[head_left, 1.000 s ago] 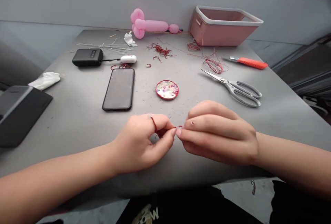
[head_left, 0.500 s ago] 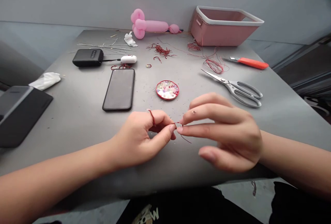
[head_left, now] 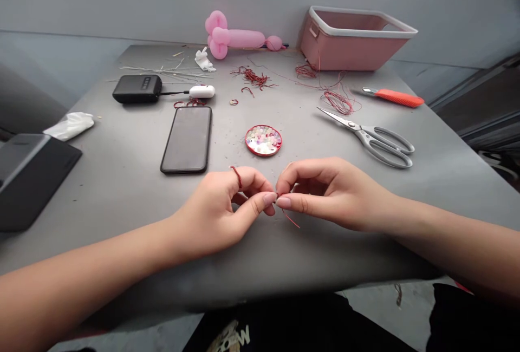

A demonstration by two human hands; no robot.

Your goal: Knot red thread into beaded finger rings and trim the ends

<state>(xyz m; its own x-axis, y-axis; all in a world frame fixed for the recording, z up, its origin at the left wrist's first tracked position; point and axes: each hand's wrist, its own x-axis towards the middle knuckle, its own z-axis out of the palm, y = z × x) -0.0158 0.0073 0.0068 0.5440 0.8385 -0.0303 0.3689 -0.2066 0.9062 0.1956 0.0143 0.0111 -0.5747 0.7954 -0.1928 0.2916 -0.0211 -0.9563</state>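
My left hand (head_left: 231, 206) pinches a thin dark-red cord (head_left: 291, 219) between thumb and index finger. A red cord ring (head_left: 237, 177) circles that index finger. My right hand (head_left: 325, 192) meets it fingertip to fingertip, its thumb and index finger closed on the same cord. One loose end of the cord slants down below the right thumb. The part between the fingertips is mostly hidden. Just beyond both hands lies a round red-rimmed dish of pale, pink and purple beads (head_left: 264, 141).
Scissors (head_left: 365, 136) and an orange-handled cutter (head_left: 398, 97) lie at right. A phone (head_left: 187, 139), a black power bank (head_left: 137, 89) and a black box (head_left: 36, 178) are at left. Behind are red cord scraps (head_left: 255, 77), a cord coil (head_left: 338, 102), a pink balloon (head_left: 244, 39) and a pink bin (head_left: 353, 49).
My right hand has turned and its spread fingers have closed into a pinch on the cord beside the left fingertips. My left hand has hardly moved.
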